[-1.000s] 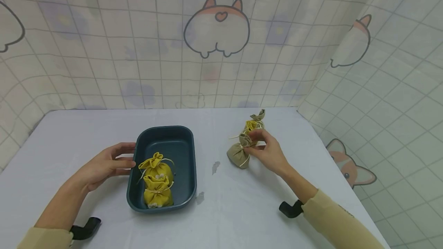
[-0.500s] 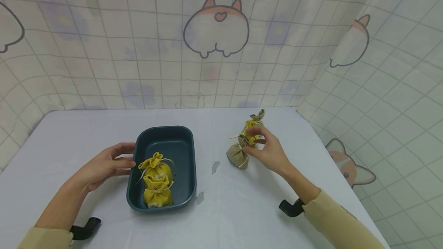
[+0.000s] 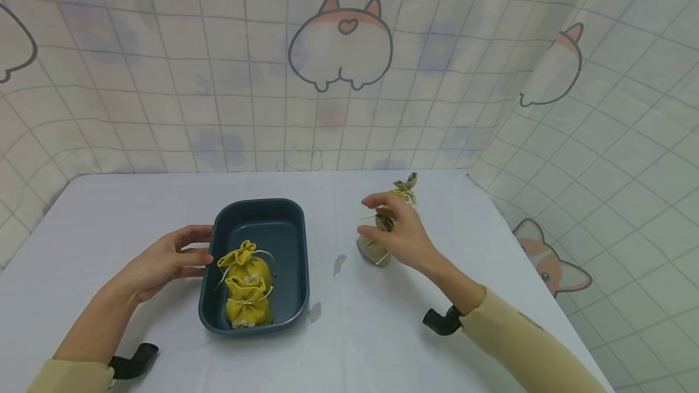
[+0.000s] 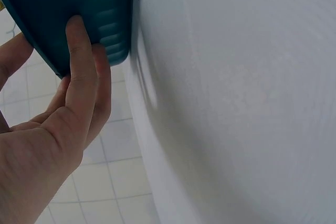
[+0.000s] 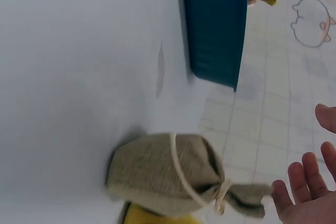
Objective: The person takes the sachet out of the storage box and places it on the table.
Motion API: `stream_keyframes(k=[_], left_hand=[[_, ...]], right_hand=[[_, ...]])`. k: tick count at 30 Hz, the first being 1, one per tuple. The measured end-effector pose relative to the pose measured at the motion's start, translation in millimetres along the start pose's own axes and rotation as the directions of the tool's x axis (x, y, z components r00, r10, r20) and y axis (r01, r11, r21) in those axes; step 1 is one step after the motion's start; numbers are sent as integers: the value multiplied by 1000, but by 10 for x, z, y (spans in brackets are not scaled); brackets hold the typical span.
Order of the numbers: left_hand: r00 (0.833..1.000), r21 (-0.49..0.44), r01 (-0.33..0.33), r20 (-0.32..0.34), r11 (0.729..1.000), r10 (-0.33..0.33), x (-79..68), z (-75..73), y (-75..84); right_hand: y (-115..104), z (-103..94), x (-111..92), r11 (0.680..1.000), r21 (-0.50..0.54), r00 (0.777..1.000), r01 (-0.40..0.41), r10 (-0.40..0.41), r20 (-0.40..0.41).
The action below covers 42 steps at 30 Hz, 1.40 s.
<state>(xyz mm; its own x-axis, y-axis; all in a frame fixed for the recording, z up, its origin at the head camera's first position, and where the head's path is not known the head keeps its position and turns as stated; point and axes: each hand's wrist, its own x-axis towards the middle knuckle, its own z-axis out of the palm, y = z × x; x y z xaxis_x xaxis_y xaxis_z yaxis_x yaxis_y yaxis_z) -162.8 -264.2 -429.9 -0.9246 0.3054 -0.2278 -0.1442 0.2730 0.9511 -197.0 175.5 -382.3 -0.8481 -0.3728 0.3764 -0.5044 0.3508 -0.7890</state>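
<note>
My left hand (image 3: 164, 262) rests its fingers against the left wall of a dark teal plastic bin (image 3: 286, 241). The left wrist view shows those fingers (image 4: 80, 51) fairly straight on the bin's outer side. Inside the bin are two yellow drawstring pouches, one in front (image 3: 248, 309) and one behind (image 3: 254, 267). My right hand (image 3: 403, 235), fingers parted and holding nothing, hovers over a beige drawstring pouch (image 3: 372, 251). In the right wrist view that pouch (image 5: 163, 174) stands on the table, its tied neck close to my fingertips. Whether they touch, I cannot tell.
Behind the right hand stands another beige pouch (image 3: 406, 183), mostly hidden. A bit of yellow pouch (image 5: 157, 216) shows beside the near beige one. The white table (image 3: 349, 344) meets a checked curtain (image 3: 262, 120) at the back.
My right hand has let go of the near beige pouch, opened its fingers and moved left above it. That pouch stays in place. The left hand and the bin have not moved.
</note>
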Motion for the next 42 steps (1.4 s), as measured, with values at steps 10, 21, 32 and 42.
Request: stream_keyframes(k=[10,21,32,42], left_hand=[[1000,3,4,-3,1000,-4,4,10,9],[1000,5,4,-3,1000,-4,1,1,-3],[1000,0,2,-6,1000,-2,2,-1,10],[1000,-5,9,2,1000,-9,2,1,-10]], right_hand=[[-78,415,165,997,72,986,-4,-8,166],[-186,811,322,985,166,919,-44,-25,392],[-256,1118,445,986,167,868,-24,-62,493],[-350,1334,518,997,74,828,-26,-20,560]])
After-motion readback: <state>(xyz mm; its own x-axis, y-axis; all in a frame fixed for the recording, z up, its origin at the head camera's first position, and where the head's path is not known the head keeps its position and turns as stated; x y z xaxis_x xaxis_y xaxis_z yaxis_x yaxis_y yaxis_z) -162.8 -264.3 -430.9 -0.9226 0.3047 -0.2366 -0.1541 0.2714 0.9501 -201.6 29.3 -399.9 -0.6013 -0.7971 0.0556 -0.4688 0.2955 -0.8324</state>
